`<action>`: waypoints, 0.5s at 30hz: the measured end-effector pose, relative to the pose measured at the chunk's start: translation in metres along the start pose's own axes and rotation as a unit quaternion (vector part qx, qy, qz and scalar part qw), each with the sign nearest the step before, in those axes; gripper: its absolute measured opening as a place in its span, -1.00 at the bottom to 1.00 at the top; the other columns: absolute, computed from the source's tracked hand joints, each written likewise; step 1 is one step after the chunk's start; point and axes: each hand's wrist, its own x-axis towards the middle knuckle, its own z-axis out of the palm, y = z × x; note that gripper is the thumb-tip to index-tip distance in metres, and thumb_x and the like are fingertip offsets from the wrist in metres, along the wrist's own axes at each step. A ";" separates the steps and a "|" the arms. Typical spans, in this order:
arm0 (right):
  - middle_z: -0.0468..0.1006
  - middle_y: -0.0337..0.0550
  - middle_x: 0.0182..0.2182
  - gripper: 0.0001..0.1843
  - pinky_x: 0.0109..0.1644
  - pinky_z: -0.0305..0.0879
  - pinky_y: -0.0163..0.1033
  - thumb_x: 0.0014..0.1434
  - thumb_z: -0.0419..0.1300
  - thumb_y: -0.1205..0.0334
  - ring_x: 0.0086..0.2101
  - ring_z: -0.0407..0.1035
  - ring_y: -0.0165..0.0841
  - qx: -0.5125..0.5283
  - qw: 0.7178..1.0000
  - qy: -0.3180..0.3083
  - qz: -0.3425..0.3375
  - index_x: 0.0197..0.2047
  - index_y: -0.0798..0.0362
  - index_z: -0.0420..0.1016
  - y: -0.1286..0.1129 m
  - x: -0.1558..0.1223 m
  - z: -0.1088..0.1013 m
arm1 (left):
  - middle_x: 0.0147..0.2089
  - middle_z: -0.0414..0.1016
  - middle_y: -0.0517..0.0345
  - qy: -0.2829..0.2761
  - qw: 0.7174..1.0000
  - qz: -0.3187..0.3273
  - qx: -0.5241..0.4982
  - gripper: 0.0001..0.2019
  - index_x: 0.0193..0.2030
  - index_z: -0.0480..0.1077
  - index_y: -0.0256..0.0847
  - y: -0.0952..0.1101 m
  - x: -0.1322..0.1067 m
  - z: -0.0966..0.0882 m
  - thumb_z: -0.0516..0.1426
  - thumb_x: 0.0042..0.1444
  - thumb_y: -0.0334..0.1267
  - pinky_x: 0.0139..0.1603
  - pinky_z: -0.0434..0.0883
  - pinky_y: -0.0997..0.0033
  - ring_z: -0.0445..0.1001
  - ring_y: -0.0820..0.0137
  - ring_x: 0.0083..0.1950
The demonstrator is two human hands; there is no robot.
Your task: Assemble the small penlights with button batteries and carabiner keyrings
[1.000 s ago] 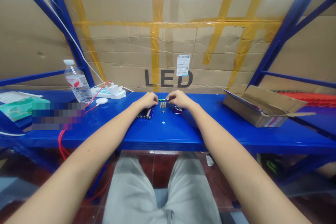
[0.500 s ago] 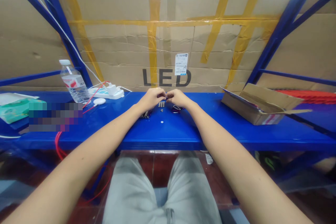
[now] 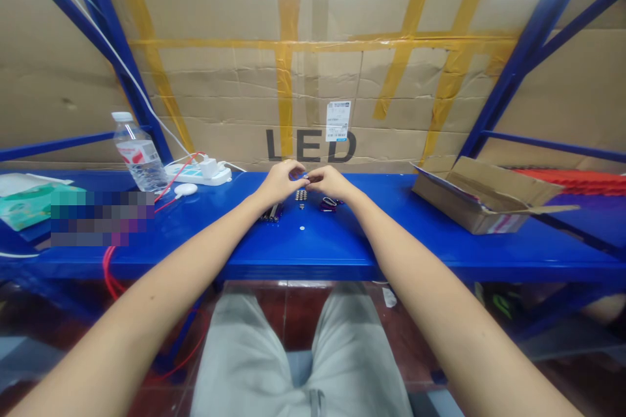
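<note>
Head view: I look down on a smooth, glossy blue metal table (image 3: 342, 244) set in a blue steel rack (image 3: 105, 19). Behind it stands a creased cardboard sheet (image 3: 391, 111), matte brown, crossed with shiny yellow tape and printed LED. The floor below is dark red tile.

My left hand (image 3: 280, 181) and right hand (image 3: 328, 180) meet at the far middle of the table. The fingers of both are drawn together, tips pinched on a tiny piece (image 3: 307, 176) held just above the surface; it is too small for me to say what it is. Right below it, at six o'clock, lies a tight cluster of small silvery discs (image 3: 300, 195), with one lone disc (image 3: 302, 228) further toward me. At seven o'clock of the left hand sits a row of dark slim cylinders (image 3: 272, 212). A glossy purple piece (image 3: 328, 204) lies at six o'clock of the right hand.

Well off at nine o'clock stand a clear ribbed plastic bottle (image 3: 138, 152) and a white power strip (image 3: 198, 173). At three o'clock rests an open, flat cardboard box (image 3: 482, 195).
</note>
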 end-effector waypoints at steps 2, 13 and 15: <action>0.60 -0.22 -0.43 -0.83 -0.23 0.28 -0.30 0.00 0.27 0.32 -0.35 0.42 -0.35 -0.007 1.000 -0.009 -0.002 -0.31 0.19 0.64 -0.003 -0.001 0.001 | -0.27 0.57 0.08 0.002 1.000 -0.027 -0.009 -0.85 -0.26 0.55 -0.25 -0.001 0.000 0.000 0.30 0.01 -0.28 -0.18 0.44 0.34 0.50 0.36 -0.28; 0.62 -0.17 -0.40 -0.94 -0.29 0.25 -0.35 0.07 0.30 0.35 -0.36 0.43 -0.39 -0.181 0.981 -0.064 0.016 -0.34 0.12 0.63 -0.029 -0.007 0.004 | -0.22 0.60 0.04 0.087 0.947 -0.189 -0.244 -0.94 -0.20 0.36 -0.24 -0.022 0.008 -0.002 0.11 0.17 -0.37 -0.11 0.55 0.25 0.60 0.31 -0.14; 0.63 -0.20 -0.41 -0.91 -0.33 0.24 -0.36 0.06 0.32 0.34 -0.38 0.43 -0.40 -0.207 0.972 -0.112 0.025 -0.31 0.10 0.64 -0.034 -0.010 0.009 | -0.27 0.57 0.08 0.094 0.923 -0.224 -0.298 -0.92 -0.17 0.32 -0.22 -0.019 0.009 -0.004 0.05 0.21 -0.41 -0.22 0.59 0.24 0.60 0.34 -0.21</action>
